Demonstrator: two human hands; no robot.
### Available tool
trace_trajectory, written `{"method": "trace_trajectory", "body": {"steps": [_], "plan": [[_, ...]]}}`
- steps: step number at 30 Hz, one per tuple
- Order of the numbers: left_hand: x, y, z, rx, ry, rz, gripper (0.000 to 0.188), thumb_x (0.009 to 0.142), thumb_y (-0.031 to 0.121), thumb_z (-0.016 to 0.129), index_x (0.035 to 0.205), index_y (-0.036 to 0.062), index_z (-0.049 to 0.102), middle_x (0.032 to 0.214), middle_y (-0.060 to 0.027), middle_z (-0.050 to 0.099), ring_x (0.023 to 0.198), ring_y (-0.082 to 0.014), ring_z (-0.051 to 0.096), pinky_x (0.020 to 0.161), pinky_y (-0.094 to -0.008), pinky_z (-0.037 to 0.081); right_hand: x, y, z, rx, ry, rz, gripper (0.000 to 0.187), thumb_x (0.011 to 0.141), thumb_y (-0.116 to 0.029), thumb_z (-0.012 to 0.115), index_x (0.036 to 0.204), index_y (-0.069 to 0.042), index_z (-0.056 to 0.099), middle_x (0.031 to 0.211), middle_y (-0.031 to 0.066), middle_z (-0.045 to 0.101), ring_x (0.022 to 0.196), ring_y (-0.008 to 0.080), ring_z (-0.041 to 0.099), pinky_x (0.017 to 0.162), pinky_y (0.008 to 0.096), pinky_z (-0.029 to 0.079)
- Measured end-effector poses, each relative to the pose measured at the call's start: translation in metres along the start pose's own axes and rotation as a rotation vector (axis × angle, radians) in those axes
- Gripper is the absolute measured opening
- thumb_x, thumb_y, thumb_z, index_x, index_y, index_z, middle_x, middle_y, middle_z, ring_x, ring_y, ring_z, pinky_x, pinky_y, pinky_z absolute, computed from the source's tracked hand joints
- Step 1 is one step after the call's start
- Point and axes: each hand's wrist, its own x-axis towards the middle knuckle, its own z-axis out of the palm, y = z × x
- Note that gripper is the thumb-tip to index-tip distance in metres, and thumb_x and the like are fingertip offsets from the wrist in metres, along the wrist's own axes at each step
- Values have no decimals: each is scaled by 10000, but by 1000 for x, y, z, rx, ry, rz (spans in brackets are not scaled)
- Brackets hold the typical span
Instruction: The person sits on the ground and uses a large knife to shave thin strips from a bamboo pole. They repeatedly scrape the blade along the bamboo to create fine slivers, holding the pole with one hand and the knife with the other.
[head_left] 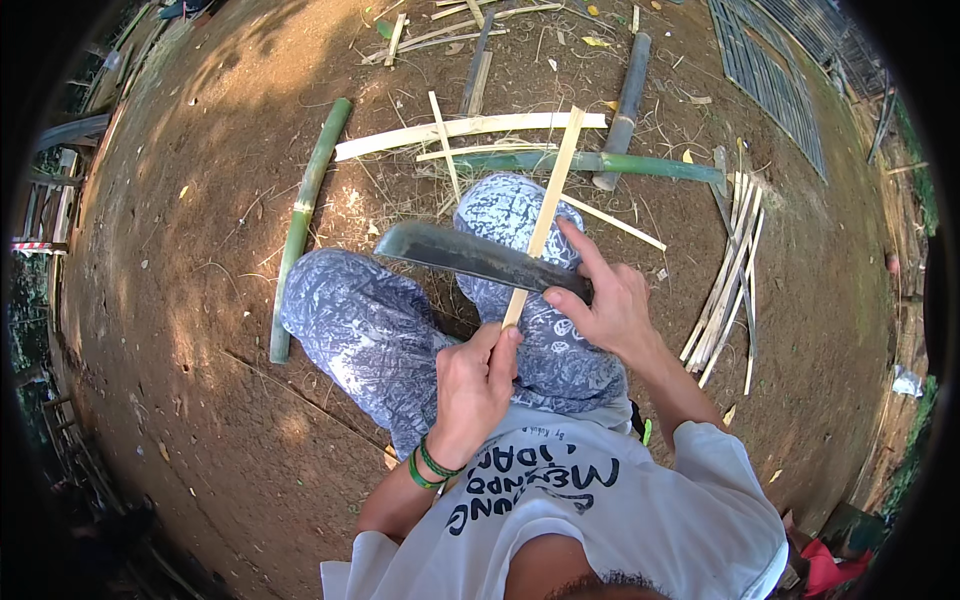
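Observation:
My left hand (pixel 478 378) is closed round the lower end of a pale bamboo strip (pixel 552 205), which slants up and away over my right knee. In my right hand (pixel 612 303) is a machete (pixel 465 255) with a broad dark blade. The blade points left and lies across the strip, a little above my left hand. My right thumb presses on the blade near its handle end, and the index finger stretches out along the strip's right side. The handle is hidden by the hand. Both hands are above my lap, over patterned grey-blue trousers.
A green bamboo pole (pixel 300 225) lies on the dirt at left. Another green pole (pixel 640 165) and a wide split piece (pixel 470 128) lie crosswise beyond my knees, near a dark bamboo length (pixel 628 105). Several thin strips (pixel 730 280) are piled at right. A slatted bamboo panel (pixel 775 90) lies far right.

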Motion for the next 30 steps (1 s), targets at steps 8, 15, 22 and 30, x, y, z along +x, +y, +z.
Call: {"method": "trace_trajectory", "body": {"steps": [8,15,22,30], "plan": [[29,5,13,-204,-61,-50,297,1017,188,525,866,-27,665,534,-22,558,443,-69,525,423,-246,384,-3,-13,-24,-113,-15,-75,861,813,-615,678,1476,-125,431,494,122,556,496,346,634,528,448,487],[31,11,17,-260,-97,-135,300,1016,196,525,855,-21,657,528,-20,557,436,-68,516,424,-249,378,10,-6,-23,-146,-4,7,835,817,-597,683,1474,-142,440,573,171,594,549,373,647,571,461,503],[19,1,14,-110,-49,6,287,1015,191,529,865,-16,657,514,-27,551,434,-90,552,426,-259,399,9,-1,-21,-88,32,11,791,821,-573,690,1463,-168,466,636,184,642,601,382,670,609,471,521],[-15,-1,-6,-60,-43,-1,247,1010,154,536,874,-9,663,516,-24,554,433,-89,551,420,-257,401,8,-4,-26,-63,-57,59,806,809,-540,692,1479,-168,444,774,243,701,679,403,689,643,451,522]]}}
